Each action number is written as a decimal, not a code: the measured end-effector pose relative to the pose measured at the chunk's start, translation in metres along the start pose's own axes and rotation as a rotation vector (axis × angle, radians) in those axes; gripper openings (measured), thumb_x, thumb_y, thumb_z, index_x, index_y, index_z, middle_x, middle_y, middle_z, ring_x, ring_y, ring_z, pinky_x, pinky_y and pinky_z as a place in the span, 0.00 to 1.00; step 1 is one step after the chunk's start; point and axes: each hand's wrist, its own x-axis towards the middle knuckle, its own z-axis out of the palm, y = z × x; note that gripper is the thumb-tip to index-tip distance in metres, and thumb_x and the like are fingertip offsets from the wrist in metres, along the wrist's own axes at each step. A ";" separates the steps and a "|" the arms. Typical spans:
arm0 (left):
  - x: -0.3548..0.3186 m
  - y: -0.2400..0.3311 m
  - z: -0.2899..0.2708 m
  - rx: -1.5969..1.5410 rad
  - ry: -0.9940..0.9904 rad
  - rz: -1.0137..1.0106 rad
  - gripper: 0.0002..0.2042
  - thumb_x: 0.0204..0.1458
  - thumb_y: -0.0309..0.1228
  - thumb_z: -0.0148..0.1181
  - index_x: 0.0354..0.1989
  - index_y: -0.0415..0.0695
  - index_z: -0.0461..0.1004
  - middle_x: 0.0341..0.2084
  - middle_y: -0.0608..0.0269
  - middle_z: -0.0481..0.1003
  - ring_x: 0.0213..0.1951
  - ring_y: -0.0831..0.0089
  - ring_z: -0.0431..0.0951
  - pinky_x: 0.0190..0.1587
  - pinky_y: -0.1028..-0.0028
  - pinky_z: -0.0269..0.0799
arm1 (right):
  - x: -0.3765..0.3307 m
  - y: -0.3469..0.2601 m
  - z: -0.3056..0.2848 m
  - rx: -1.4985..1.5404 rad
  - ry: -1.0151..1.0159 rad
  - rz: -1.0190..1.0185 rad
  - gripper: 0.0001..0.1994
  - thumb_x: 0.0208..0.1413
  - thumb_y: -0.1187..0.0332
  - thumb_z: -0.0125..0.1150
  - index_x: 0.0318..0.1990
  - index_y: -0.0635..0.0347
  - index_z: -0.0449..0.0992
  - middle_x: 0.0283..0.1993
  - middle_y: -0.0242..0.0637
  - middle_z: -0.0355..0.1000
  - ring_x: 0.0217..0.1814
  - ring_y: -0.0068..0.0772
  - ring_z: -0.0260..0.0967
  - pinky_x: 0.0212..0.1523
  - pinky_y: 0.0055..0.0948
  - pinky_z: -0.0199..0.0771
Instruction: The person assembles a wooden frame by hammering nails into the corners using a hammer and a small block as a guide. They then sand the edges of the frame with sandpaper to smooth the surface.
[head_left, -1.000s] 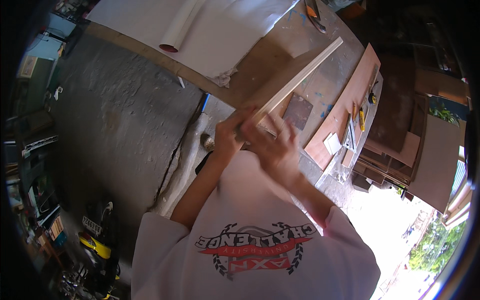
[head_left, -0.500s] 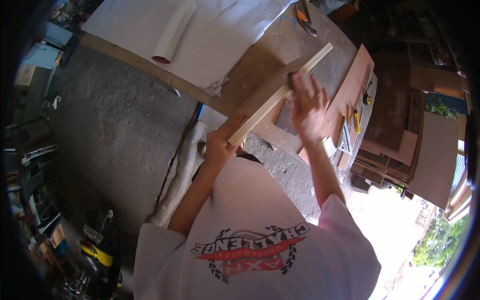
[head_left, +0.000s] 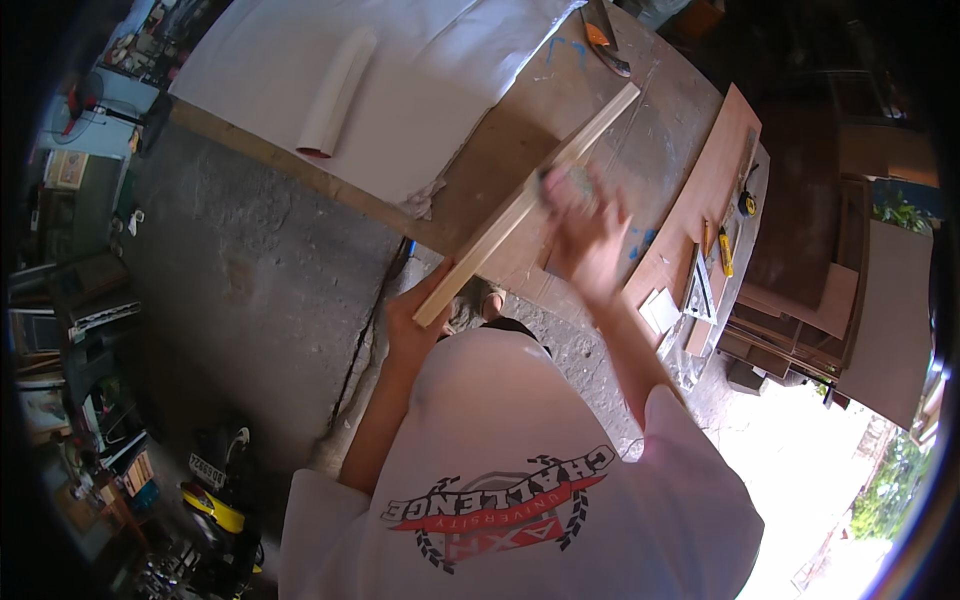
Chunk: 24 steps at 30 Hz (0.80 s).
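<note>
Wooden strip (head_left: 530, 200) is lying slantwise over the workbench (head_left: 650, 150). Your left hand (head_left: 415, 325) is gripping its near end; your right hand (head_left: 585, 225), blurred, is pressing a small block (head_left: 565, 183) against it. Keep strokes along the strip; bare bench is lying beyond, plywood sheet (head_left: 700, 205) just right.

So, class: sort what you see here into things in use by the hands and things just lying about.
In use:
wooden strip, near end held by left hand
small pad, pressed on the strip by right hand

Lying about:
paper roll
white sheet
plywood board
yellow pencil
</note>
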 end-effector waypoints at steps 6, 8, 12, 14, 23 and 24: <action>-0.004 -0.004 -0.001 0.068 0.008 0.032 0.26 0.53 0.18 0.64 0.63 0.36 0.76 0.56 0.47 0.81 0.52 0.65 0.85 0.51 0.69 0.80 | 0.077 0.202 0.071 0.042 0.128 0.423 0.18 0.72 0.57 0.50 0.60 0.47 0.82 0.60 0.36 0.80 0.63 0.49 0.74 0.63 0.46 0.68; -0.008 -0.005 0.003 0.069 -0.009 0.091 0.25 0.55 0.19 0.64 0.64 0.36 0.75 0.57 0.46 0.80 0.54 0.64 0.84 0.53 0.69 0.79 | 0.067 0.238 0.081 0.301 0.137 0.770 0.21 0.74 0.54 0.47 0.56 0.57 0.81 0.54 0.46 0.81 0.54 0.55 0.79 0.55 0.43 0.76; -0.023 -0.023 0.025 0.070 0.076 0.027 0.26 0.56 0.26 0.70 0.64 0.34 0.75 0.60 0.44 0.77 0.61 0.63 0.79 0.59 0.66 0.75 | -0.014 0.230 0.079 0.801 0.257 1.133 0.26 0.76 0.51 0.46 0.54 0.71 0.77 0.49 0.46 0.81 0.52 0.46 0.83 0.48 0.36 0.80; -0.029 -0.039 0.034 0.029 0.087 0.047 0.26 0.57 0.26 0.68 0.65 0.34 0.74 0.57 0.44 0.79 0.57 0.60 0.80 0.58 0.65 0.76 | -0.067 0.198 0.073 1.180 0.357 1.261 0.27 0.76 0.51 0.45 0.58 0.73 0.72 0.55 0.43 0.78 0.50 0.45 0.84 0.45 0.33 0.81; 0.142 0.076 0.025 0.275 0.194 0.408 0.20 0.62 0.46 0.66 0.37 0.36 0.80 0.20 0.52 0.79 0.19 0.62 0.79 0.23 0.65 0.73 | -0.192 0.075 0.017 1.324 0.474 1.680 0.20 0.77 0.52 0.44 0.59 0.59 0.70 0.56 0.41 0.78 0.51 0.48 0.83 0.50 0.39 0.81; 0.175 0.111 0.025 0.327 0.114 0.398 0.23 0.63 0.50 0.64 0.37 0.36 0.80 0.20 0.52 0.79 0.19 0.65 0.79 0.23 0.66 0.72 | -0.191 0.069 0.009 1.308 0.503 1.620 0.21 0.77 0.52 0.44 0.60 0.61 0.70 0.56 0.41 0.78 0.50 0.48 0.83 0.51 0.38 0.81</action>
